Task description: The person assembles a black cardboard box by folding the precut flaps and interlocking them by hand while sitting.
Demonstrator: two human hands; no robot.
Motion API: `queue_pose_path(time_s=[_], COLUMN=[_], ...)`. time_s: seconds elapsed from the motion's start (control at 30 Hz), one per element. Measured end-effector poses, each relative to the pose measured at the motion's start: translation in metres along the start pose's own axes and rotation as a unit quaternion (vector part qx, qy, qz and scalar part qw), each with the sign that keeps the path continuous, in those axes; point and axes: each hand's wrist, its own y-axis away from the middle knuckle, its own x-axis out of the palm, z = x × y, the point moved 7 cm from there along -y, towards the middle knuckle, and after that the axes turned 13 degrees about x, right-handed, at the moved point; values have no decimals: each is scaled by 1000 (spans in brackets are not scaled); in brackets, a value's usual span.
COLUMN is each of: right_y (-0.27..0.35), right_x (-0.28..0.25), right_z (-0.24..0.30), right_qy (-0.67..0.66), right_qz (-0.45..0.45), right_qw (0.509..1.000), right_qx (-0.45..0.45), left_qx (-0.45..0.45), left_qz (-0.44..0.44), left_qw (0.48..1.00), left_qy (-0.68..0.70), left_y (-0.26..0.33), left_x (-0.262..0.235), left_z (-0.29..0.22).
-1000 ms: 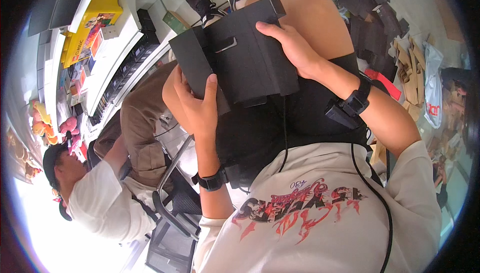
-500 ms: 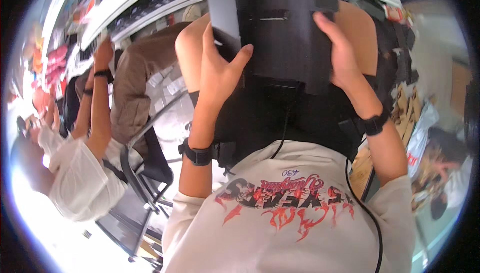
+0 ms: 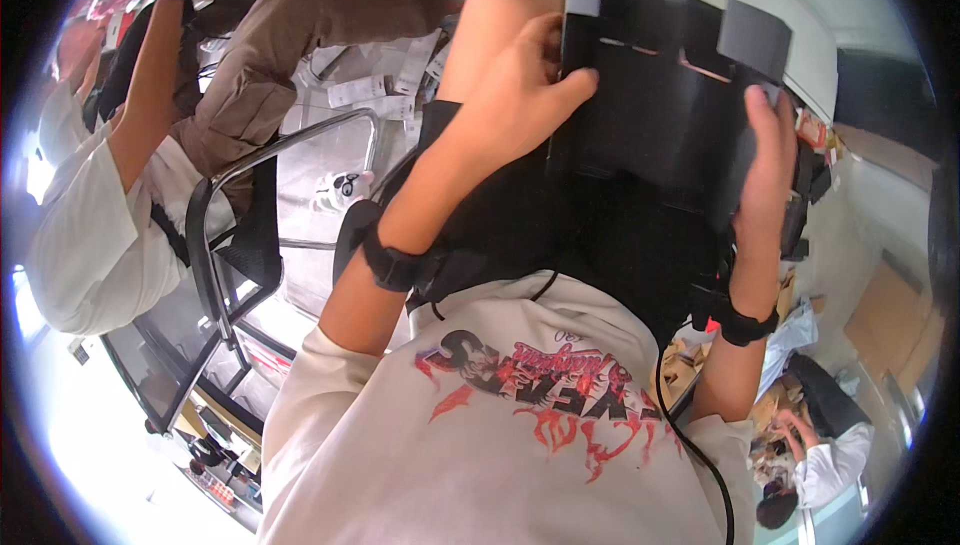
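Over my lap I hold a black cardboard box blank with folded side walls, raised corner flaps and narrow slots along its far part. My left hand grips its left wall, thumb on the inner side and fingers partly hidden behind the wall. At the right wall, my right hand has its thumb near the base of a grey-looking flap, its fingers round the outer side. Both hands are closed on the cardboard.
To my left, a seated person in a white shirt is beside a chair with a metal armrest. White packets and a small black-and-white figure lie on the floor there. Brown cardboard and another person are to the right.
The cardboard blank and both hands have shifted right in the picture, as has the whole view. The blank is now tilted, and its right flap stands out more toward the right.
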Motion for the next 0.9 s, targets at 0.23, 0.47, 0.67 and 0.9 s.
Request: queue_pose_path(time_s=[0.23, 0.47, 0.67, 0.9], right_y=[-3, -8, -21, -4], right_x=[8, -12, -3, 11], right_z=[-12, -15, -19, -15], right_qy=[105, 89, 175, 123], right_qz=[71, 52, 93, 74], right_qw=[988, 989, 980, 988], right_qx=[-87, 104, -30, -49], left_qx=[-29, 46, -76, -171], left_qz=[102, 97, 162, 227], left_qw=[974, 976, 971, 936], left_qy=[-201, -188, -159, -209], left_y=[12, 12, 22, 18], left_x=[-1, 8, 12, 14], left_z=[17, 13, 33, 27])
